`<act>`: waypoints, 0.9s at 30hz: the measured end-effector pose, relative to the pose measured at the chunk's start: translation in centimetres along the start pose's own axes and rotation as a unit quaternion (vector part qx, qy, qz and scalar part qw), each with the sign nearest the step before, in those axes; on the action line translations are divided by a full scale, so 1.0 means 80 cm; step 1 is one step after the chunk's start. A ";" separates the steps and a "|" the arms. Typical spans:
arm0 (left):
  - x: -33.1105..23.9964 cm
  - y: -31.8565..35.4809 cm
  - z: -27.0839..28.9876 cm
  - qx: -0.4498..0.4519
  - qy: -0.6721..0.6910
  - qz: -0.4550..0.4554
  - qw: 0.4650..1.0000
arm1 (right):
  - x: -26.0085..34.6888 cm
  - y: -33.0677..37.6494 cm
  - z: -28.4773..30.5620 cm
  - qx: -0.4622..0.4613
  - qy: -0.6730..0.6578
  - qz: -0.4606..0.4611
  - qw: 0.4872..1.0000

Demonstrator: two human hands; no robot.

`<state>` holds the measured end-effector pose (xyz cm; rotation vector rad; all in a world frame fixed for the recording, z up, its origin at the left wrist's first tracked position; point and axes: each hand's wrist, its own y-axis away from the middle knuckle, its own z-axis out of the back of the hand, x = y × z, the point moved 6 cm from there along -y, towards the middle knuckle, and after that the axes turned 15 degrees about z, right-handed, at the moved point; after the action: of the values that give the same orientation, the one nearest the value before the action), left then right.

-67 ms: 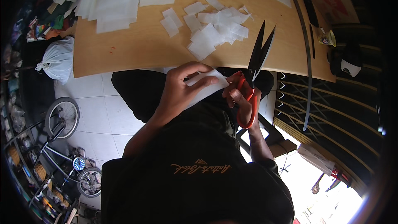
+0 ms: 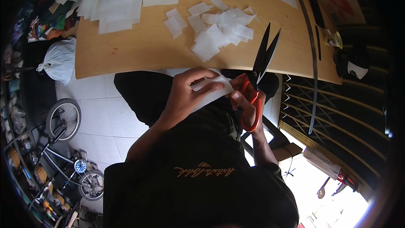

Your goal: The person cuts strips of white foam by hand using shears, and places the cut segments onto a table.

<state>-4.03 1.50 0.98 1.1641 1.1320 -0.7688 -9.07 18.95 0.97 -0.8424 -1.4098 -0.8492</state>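
Note:
Above my lap, my left hand (image 2: 190, 90) pinches a white translucent strip (image 2: 213, 95) between thumb and fingers. Orange-handled scissors (image 2: 250, 112) are in my right hand (image 2: 249, 103), their dark blades parted and pointing up toward the table. The right fingertips come close to the strip's right end; whether they touch it I cannot tell. On the table ahead lies a loose pile of small cut white pieces (image 2: 223, 31).
Long white sheets (image 2: 118, 6) are stacked on the wooden table (image 2: 139, 50) at the far left. A long dark flat strip (image 2: 313, 67) overhangs its right side. A tied white bag (image 2: 60, 61) and a small bicycle (image 2: 63, 156) stand at the left.
Almost nothing differs. My left hand and the strip have shifted very slightly right and down, while the scissors stay nearly in place.

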 end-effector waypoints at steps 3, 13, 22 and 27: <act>0.013 0.007 -0.012 0.022 -0.036 -0.023 0.999 | -0.008 0.006 -0.004 0.021 0.025 -0.013 0.999; 0.025 0.010 -0.022 0.103 0.018 0.116 0.988 | -0.020 0.018 0.000 -0.082 0.017 -0.001 0.996; 0.008 -0.002 0.014 -0.003 -0.004 0.051 0.999 | -0.008 0.015 -0.005 -0.029 -0.009 0.045 0.999; -0.021 -0.012 0.056 -0.069 -0.002 0.025 0.997 | -0.020 0.044 0.005 0.151 0.099 0.004 0.984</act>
<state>-4.18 -3.18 2.29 1.0702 1.1316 -0.6430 -6.11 20.92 -0.61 -0.5162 -1.3160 -0.6716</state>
